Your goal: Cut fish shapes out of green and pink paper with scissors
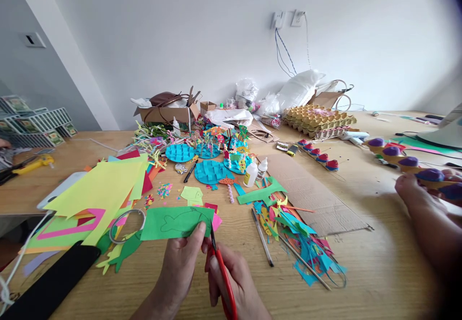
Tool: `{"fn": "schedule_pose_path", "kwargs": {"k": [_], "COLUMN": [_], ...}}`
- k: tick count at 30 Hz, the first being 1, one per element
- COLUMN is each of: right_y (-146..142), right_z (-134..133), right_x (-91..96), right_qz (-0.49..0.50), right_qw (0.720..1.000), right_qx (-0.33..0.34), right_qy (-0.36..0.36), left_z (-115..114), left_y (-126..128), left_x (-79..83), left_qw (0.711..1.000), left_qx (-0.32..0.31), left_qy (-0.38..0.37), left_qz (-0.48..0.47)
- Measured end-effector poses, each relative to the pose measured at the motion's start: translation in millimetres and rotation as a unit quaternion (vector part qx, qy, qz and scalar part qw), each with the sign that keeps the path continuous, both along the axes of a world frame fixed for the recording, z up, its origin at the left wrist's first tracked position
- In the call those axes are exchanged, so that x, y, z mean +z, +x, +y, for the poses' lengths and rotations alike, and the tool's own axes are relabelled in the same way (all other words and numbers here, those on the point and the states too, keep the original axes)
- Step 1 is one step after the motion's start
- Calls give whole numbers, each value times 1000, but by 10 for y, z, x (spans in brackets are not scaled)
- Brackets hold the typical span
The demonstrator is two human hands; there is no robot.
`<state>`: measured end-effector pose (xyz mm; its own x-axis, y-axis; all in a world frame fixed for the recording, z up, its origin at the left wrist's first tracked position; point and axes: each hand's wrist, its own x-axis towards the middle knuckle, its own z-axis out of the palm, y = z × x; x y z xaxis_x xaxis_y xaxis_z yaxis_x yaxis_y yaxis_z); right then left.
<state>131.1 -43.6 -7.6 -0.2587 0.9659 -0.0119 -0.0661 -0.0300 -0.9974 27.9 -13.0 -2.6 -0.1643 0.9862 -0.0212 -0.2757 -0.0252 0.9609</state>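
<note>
My left hand (184,262) pinches a green paper strip (155,224) near its right end, thumb on top. A fish outline is drawn on the strip in dark line. In my right hand (231,272) are red-handled scissors (228,286), their blades pointing up at the strip's right edge. How far apart the blades are, I cannot tell. Just left of my hands lie a cut-out green fish (128,249), a yellow-green one beneath it and a roll of tape (114,226). Beyond the strip sits a yellow piece of paper (192,194) with a drawn outline.
Coloured paper sheets (97,185) are piled at left. Blue discs (209,172) with paper decorations stand mid-table beside glue bottles (250,174). Paper scraps (306,243), a pen (263,238) and cardboard (306,190) lie at right. Another person's hand (407,190) holds a purple-and-yellow row of cups (409,162).
</note>
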Motion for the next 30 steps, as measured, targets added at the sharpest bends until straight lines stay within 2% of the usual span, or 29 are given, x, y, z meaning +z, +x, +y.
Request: {"fn": "schedule_pose_path", "kwargs": {"k": [14, 21, 30], "right_y": [17, 52, 67], "right_z": [-5, -16, -16], "right_x": [13, -10, -112], "right_qz": [-9, -26, -18], "right_qw": [1000, 1000, 999], "right_qx": [2, 10, 16], "right_qy": [6, 14, 33], "left_z": [-14, -1, -8], "left_y": [17, -17, -23], "left_x": [41, 50, 161], "left_qw": [999, 999, 998], "left_qx": [-17, -38, -46], "left_qy": [-20, -12, -24], "left_qz": [-18, 17, 19]}}
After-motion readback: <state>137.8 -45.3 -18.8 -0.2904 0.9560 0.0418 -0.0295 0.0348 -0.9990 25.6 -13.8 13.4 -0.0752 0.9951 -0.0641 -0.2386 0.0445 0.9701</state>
